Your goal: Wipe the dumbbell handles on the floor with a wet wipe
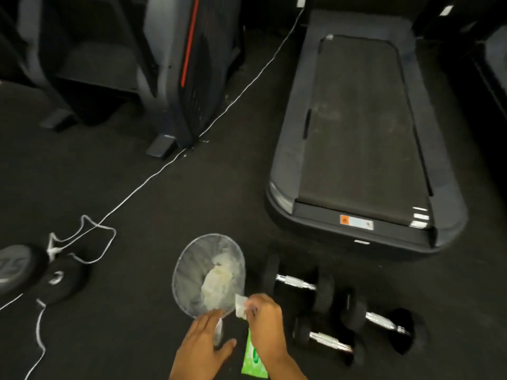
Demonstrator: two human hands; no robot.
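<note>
- The right hand (264,322) is curling its fingers around a small crumpled white wet wipe (241,307), pinching it just beside the near rim of a round silver wire-mesh wastebasket (192,259).
- The left hand (204,345) is hovering with fingers straight and spread at the basket's near edge; something pale and thin is showing under its fingers, too blurred to name, so I cannot tell whether it is holding anything.
- Crumpled white used tissues (216,281) are lying inside the basket.
- A green flat plastic pack of wet wipes (253,360) is lying on the dark rubber floor (137,311), partly hidden under the right wrist.
- Three black dumbbells with chrome handles are sitting on the floor to the right of the hands: the far dumbbell (295,281) nearest the basket, the near dumbbell (329,341) just beside the right forearm, and the right dumbbell (384,323) furthest out.
- A grey and black treadmill deck (356,127) is lying beyond the dumbbells.
- A white cord (153,176) is running across the floor towards black round weight plates (41,272) at the left.
</note>
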